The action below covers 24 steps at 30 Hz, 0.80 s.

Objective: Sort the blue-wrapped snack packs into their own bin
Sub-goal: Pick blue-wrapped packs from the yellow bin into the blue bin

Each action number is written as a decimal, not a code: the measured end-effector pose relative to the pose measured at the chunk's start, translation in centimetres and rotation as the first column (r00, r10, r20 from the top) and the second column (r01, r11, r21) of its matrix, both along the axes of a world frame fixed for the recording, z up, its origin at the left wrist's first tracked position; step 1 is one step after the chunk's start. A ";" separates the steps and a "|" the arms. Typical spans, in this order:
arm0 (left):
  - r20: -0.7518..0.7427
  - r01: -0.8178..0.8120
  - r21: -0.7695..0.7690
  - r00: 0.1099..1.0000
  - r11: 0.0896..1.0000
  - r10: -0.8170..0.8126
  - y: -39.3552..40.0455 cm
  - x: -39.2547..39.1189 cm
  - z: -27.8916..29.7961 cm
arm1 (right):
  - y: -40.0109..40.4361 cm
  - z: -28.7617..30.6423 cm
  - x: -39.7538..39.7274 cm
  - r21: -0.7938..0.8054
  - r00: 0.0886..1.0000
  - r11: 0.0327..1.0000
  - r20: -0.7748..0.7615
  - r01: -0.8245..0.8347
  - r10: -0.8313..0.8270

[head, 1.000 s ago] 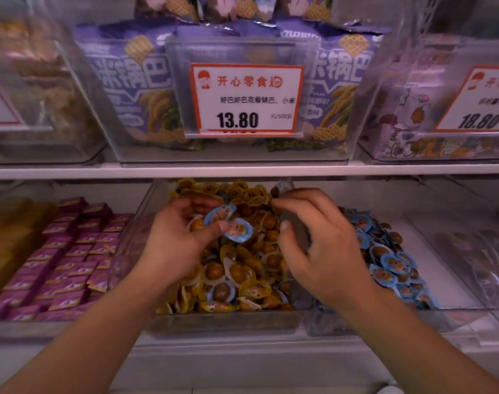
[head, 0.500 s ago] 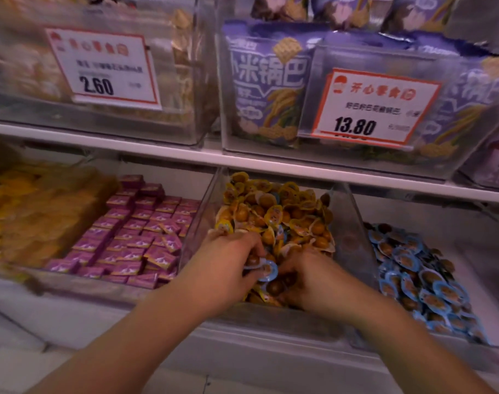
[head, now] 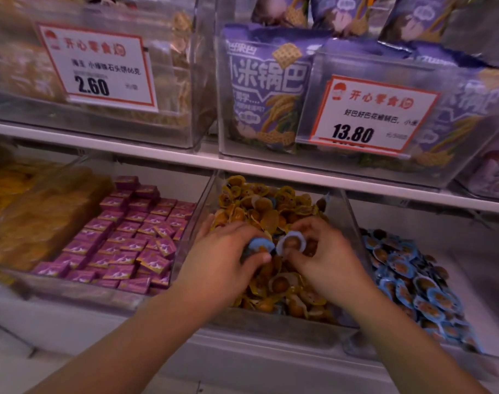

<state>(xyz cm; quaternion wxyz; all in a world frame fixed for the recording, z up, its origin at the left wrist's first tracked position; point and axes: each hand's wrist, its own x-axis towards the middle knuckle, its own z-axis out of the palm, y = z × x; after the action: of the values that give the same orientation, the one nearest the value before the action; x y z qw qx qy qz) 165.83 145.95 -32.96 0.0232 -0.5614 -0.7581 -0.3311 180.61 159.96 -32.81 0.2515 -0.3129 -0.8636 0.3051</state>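
Shelf bin [head: 348,220]: round, seemingly blue-rimmed packs [head: 292,242]

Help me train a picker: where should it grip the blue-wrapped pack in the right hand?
Judging by its shape, pinch the flat blue rim of the blue-wrapped pack, not the domed brown centre, coming from above, as the right hand does. The yellow packs crowd its sides.

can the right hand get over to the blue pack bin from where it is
Probably yes. The right hand, holding a blue pack, sits beside the blue pack bin, with only the low clear divider between.
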 end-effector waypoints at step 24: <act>0.686 -0.160 0.326 0.718 0.932 -0.117 0.9 0.3 0.7 | -0.4 1.5 -0.9 -0.255 0.978 0.964 -0.166 0.081 -0.126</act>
<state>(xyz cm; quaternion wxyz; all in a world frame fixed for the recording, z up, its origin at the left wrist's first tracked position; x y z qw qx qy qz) 166.10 146.86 -32.23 -0.1559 -0.3722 -0.6429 -0.6510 179.69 159.59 -31.32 0.3037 -0.3577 -0.7748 0.4236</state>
